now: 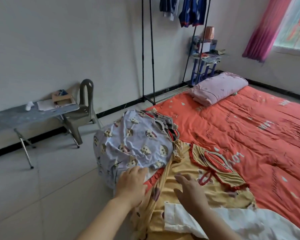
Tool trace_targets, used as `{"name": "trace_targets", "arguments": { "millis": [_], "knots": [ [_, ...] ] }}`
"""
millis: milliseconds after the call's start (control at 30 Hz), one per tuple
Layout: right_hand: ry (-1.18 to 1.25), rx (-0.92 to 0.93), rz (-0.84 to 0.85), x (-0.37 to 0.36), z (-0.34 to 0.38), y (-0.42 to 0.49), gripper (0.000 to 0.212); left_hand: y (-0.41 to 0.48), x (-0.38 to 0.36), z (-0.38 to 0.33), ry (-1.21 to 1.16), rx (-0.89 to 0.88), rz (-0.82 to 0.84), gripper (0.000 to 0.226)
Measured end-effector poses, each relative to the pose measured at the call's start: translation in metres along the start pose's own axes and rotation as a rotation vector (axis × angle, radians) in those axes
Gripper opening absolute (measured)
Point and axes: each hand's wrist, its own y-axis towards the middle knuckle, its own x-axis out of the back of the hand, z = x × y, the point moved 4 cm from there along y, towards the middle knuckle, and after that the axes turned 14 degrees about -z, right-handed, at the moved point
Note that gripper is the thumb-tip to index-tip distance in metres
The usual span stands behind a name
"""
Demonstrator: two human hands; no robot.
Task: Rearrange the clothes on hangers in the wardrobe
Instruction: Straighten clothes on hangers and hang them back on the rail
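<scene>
While the person is leaning over the near left corner of the bed point(249, 127), a white garment point(241, 222) is lying closest of all, overlapping the yellow garment point(189, 207) that is spreading out beneath it. The right hand point(190, 189) is resting on that yellow cloth with fingers splayed and straight, released and gripping nothing. Just beside it, the left hand point(132, 184) is touching the hem of the lavender cartoon-print garment point(133, 146). Its fingers are lying loosely extended on the cloth, and no pinch is showing.

That lavender piece is topping a heap of clothes sitting at the bed's left edge and partly drooping over it toward the floor. A cluster of hangers point(170, 125) is poking out on the heap's far side.

The hangers are looking interlocked, so lifting one piece is likely to drag its neighbours along. Since the heap is overhanging the edge, a tug toward the person risks sliding the lot onto the tiles. Part of the yellow garment is running under the heap and may snag there.

Farther off, a folded pink quilt point(218, 87) is lying at the bed's far edge. Beyond the far left corner, the clothes rack point(142, 49) is standing with blue garments point(192, 13) hanging from it.
</scene>
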Motion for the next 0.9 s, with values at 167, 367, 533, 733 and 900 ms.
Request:
{"name": "trace_targets", "arguments": {
  "millis": [167, 367, 533, 733, 900],
  "knots": [
    [0.008, 0.015, 0.003, -0.018, 0.020, 0.073, 0.048, 0.062, 0.004, 0.040, 0.042, -0.003, 0.015, 0.058],
    [0.005, -0.011, -0.003, -0.047, 0.040, 0.148, 0.048, 0.139, -0.007, 0.082, -0.001, -0.042, 0.028, 0.055],
    [-0.056, -0.094, -0.036, -0.080, 0.058, 0.212, 0.049, 0.212, -0.024, 0.128, -0.046, -0.128, 0.050, 0.052],
    [-0.097, -0.213, -0.031, -0.124, 0.097, 0.290, 0.047, 0.305, -0.037, 0.203, -0.060, -0.247, 0.082, 0.055],
    [-0.104, -0.315, -0.037, -0.147, 0.106, 0.330, 0.045, 0.362, -0.056, 0.236, -0.068, -0.303, 0.162, 0.056]
  ]
}}
